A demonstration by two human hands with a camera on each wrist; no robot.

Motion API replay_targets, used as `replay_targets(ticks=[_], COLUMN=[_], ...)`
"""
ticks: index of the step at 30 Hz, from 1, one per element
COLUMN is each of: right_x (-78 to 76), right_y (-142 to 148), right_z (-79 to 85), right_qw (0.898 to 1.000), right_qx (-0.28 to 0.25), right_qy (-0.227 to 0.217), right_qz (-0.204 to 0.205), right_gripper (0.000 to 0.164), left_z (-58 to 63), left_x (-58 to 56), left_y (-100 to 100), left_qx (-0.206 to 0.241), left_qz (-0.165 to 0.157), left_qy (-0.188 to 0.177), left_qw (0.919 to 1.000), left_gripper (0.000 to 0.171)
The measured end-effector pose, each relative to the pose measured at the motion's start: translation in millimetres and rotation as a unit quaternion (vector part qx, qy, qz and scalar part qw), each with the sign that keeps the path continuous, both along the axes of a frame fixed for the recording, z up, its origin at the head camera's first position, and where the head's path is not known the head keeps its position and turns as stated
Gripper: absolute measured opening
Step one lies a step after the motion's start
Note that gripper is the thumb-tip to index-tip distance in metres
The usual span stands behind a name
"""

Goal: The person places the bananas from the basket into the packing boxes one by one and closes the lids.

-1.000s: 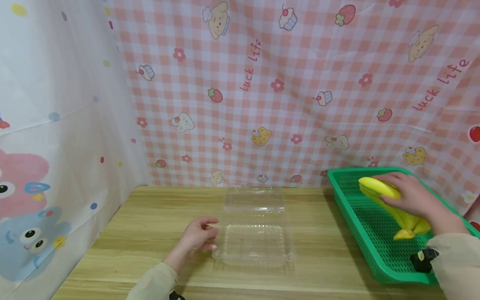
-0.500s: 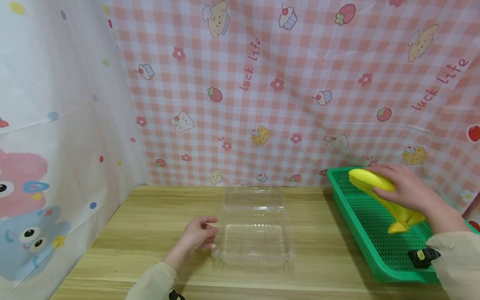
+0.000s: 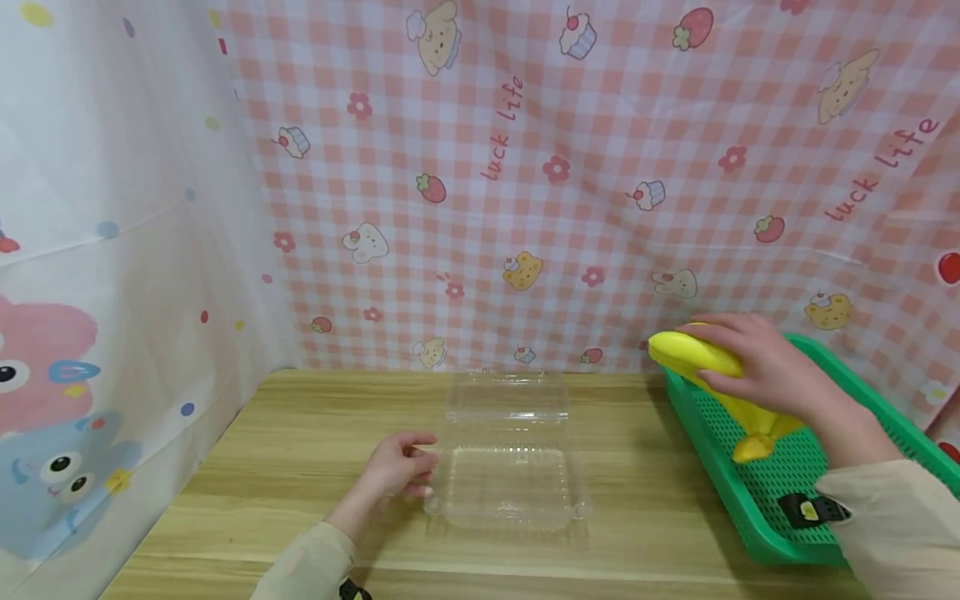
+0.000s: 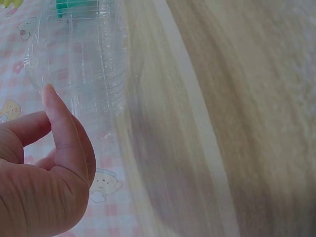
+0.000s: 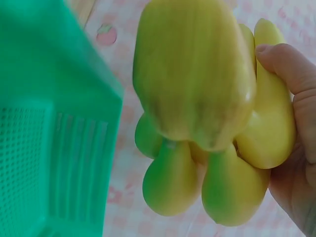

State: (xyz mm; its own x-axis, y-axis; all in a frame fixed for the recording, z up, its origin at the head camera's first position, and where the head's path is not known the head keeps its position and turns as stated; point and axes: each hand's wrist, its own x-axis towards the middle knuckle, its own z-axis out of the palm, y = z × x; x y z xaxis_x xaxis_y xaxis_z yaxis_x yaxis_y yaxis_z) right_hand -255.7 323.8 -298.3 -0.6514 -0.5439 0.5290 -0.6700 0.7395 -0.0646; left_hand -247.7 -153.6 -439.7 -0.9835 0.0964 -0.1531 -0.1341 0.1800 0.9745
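Observation:
My right hand (image 3: 776,367) grips a bunch of yellow bananas (image 3: 697,354) above the left rim of a green perforated plastic basket (image 3: 705,454). In the right wrist view, the thumb lies along one banana, and the thick stem end of the bunch (image 5: 192,69) faces the camera; some bananas have green ends. My left hand (image 3: 395,468), its fingers loosely bent, is at the left side of a clear plastic clamshell box (image 3: 510,487). The box's lid (image 3: 507,396) is raised at the back. In the left wrist view, a fingertip (image 4: 48,91) meets or nearly meets the box's edge.
The wooden table (image 3: 300,492) bears the box in the middle and the basket at the right. A pink checked cloth (image 3: 480,208) hangs behind, and a white printed cloth (image 3: 172,208) hangs at the left.
My right hand has carried the bunch of bananas up and to the left, from inside the basket to over its left rim. The left hand and the box have not visibly moved.

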Motion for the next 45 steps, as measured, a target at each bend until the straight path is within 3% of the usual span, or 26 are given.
replay_targets(ticks=[18,25,34,45], right_x=[-4.0,-7.5,-12.0,-11.1], right_y=[-74,-101,-133,-162], right_z=[-6.5,-14.7,-24.1,-32.6], right_qw=[0.994,0.992,0.985,0.984], right_qx=[0.001,-0.004,0.001,0.013], right_qy=[0.021,0.003,0.012,-0.010], right_qz=[0.110,0.124,0.171,0.178], right_gripper=[0.057,0.053,0.053,0.052], left_z=[2.7,3.5,3.8,3.2], left_x=[1.5,1.9,2.9,2.3], left_y=[1,1,2,1], left_qx=[0.000,-0.002,-0.002,0.001], left_qz=[-0.004,-0.003,0.004,-0.004], left_qy=[-0.002,0.002,0.000,-0.004], left_qw=[1.0000,1.0000,1.0000,1.0000], left_gripper=[0.039,0.039,0.038,0.040])
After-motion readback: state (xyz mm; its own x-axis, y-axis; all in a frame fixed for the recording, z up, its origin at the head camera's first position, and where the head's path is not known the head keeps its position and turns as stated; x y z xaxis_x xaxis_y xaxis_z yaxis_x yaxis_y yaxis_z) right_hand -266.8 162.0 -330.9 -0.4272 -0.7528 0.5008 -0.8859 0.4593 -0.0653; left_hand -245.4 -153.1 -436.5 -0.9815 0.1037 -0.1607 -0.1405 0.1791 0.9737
